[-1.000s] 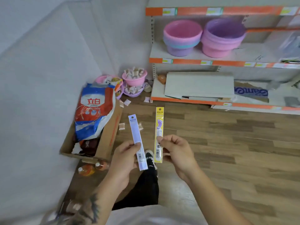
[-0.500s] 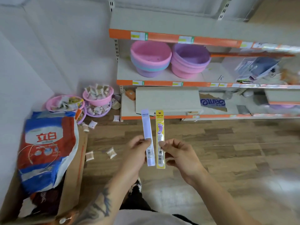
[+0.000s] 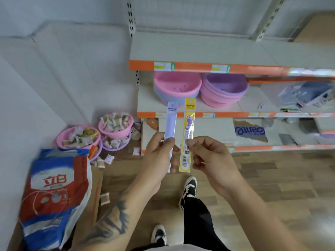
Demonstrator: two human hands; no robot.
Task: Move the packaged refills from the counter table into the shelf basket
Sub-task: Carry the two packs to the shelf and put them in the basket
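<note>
My left hand point(image 3: 159, 156) pinches a long pale lilac refill packet point(image 3: 171, 122) held upright. Beside it my right hand point(image 3: 210, 156) pinches a yellow refill packet point(image 3: 188, 127) with a purple foot print, also upright. The two packets stand side by side, almost touching, in front of the shelf unit. Behind their tops, on the middle shelf, sits a stack of pink baskets point(image 3: 176, 86) and to its right a stack of purple and pink baskets point(image 3: 224, 91).
An orange-edged shelf unit point(image 3: 235, 68) fills the upper right. On the floor at the left stand pink baskets of small packets point(image 3: 116, 124), loose packets, and a cardboard box holding a red and blue bag point(image 3: 54, 192). My feet stand on the wood floor point(image 3: 281, 178).
The view has swung right and closer to the shelves. Both hands have risen with the packets, which now stand closer together in front of the pink baskets.
</note>
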